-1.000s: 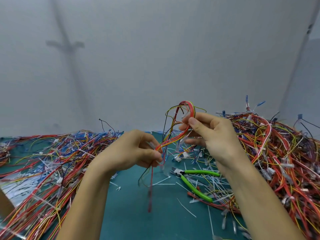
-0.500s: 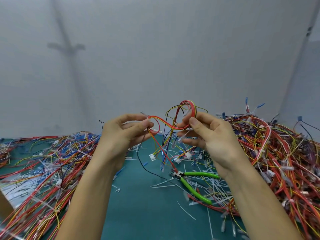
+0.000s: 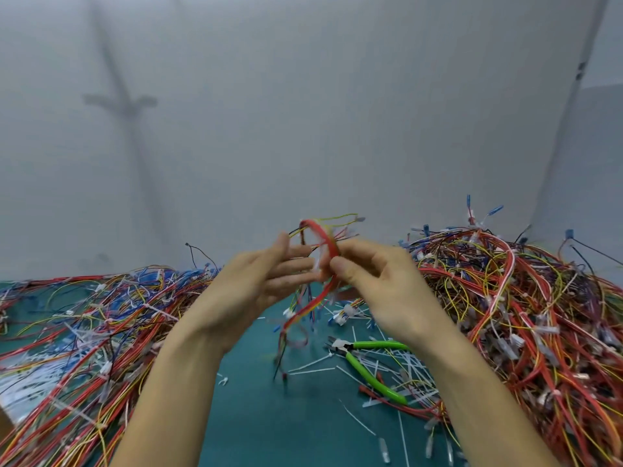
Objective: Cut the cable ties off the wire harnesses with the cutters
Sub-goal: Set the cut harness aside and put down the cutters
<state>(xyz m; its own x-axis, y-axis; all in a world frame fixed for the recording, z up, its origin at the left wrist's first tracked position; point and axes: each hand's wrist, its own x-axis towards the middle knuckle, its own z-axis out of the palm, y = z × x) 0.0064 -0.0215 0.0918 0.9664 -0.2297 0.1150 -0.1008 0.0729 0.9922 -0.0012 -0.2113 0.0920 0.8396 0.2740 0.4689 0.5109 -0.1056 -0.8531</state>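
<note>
Grey blank wall (image 3: 303, 112) behind; teal cutting mat (image 3: 296, 419) on the bench. Person at six o'clock, both bare forearms raised over the mat's middle.

Right hand (image 3: 381, 284): thumb and forefinger pinch a looped wire harness of red and yellow leads (image 3: 325, 239), crown toward twelve, loose tails hanging to the mat. Held high, probably so it can be turned to hunt for a tie. Blur hides whether any tie is on it.

Left hand (image 3: 256, 291): fingers straight and spread, tips just beside the loop on its nine o'clock side, gripping nothing. Whether they touch, cannot tell. Reads as ready to steady or take the bundle.

Green-handled flush cutters (image 3: 374, 377) lie on the mat at four o'clock from the hands, nose toward ten, handles splayed, untouched. They sit below the right hand, an easy drop to reach. White snipped cable-tie offcuts (image 3: 313, 364) lie scattered round them.

Low spread of tangled coloured wires (image 3: 84, 332) runs from seven to ten o'clock; taller heap of red-heavy harnesses (image 3: 522, 298) from one to five. Presumably done and undone stock; which is which I cannot say.

Open room: one teal lane from six o'clock up to centre, narrow between the piles. The heap crowds the cutter handles, and the hanging tails could snag there.
</note>
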